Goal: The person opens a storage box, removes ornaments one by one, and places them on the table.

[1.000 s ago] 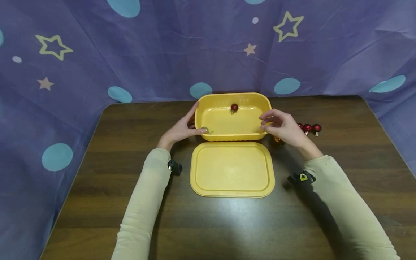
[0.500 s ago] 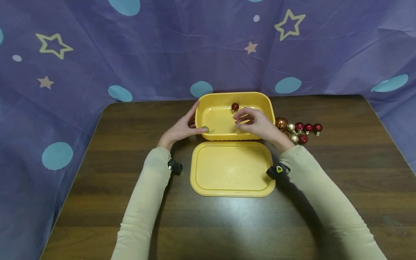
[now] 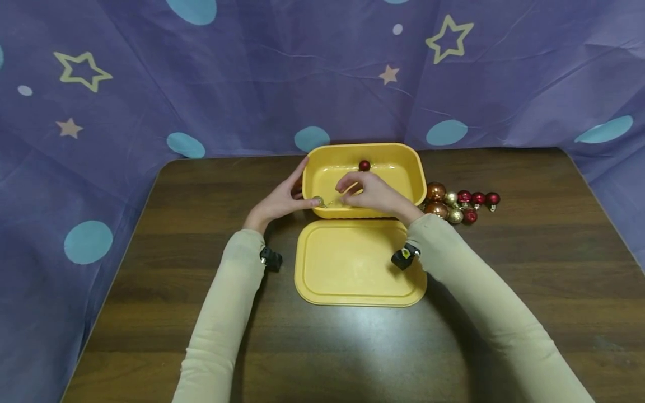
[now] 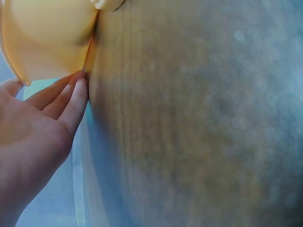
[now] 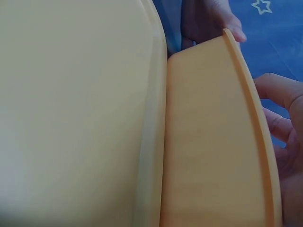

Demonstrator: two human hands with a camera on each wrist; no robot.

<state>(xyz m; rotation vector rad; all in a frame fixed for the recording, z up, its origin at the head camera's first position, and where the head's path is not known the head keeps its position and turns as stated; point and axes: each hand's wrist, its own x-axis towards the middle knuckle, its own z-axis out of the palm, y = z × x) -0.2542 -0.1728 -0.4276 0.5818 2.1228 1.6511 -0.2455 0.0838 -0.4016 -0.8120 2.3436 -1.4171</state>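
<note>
A yellow plastic box [image 3: 408, 159] stands at the back of the table. Round its left end my left hand [image 3: 282, 200] grips it, thumb at the front rim and fingers along the outer wall. Inside, a small gold bauble [image 3: 319, 200] lies in the front left corner, near that thumb. Farther back in the box sits a red bauble [image 3: 364, 165]. Over the front of the box is my right hand [image 3: 373, 191], fingers loosely bent with a gap between thumb and index finger. Nothing shows between them, and the gold bauble is just to their left.
A flat yellow lid [image 3: 353, 263] lies directly in front of the box, under my right wrist. Several bronze baubles [image 3: 435, 191], gold baubles [image 3: 456, 216] and red baubles [image 3: 478, 198] are clustered right of the box. A blue patterned curtain [image 3: 252, 84] hangs behind the table.
My right hand has moved left from the box's right end to above its front middle, uncovering the bauble cluster. The left hand and the box have stayed almost in place.
</note>
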